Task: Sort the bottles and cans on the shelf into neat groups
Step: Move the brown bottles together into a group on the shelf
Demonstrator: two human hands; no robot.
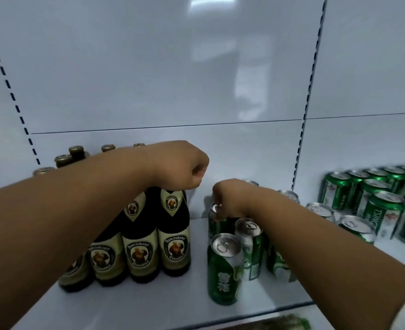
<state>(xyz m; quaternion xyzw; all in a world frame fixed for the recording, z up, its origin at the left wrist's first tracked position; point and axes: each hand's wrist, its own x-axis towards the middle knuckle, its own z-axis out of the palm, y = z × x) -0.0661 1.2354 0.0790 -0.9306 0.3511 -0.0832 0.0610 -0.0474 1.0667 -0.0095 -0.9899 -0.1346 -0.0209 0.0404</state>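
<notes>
I see my left hand (184, 166) clenched over a brown bottle's (174, 236) top, the grasp hidden; my right hand (230, 198) pinches the far green can (217, 221) by its rim. More cans (368, 206) crowd the shelf's (149, 303) right, forearms hiding others
</notes>
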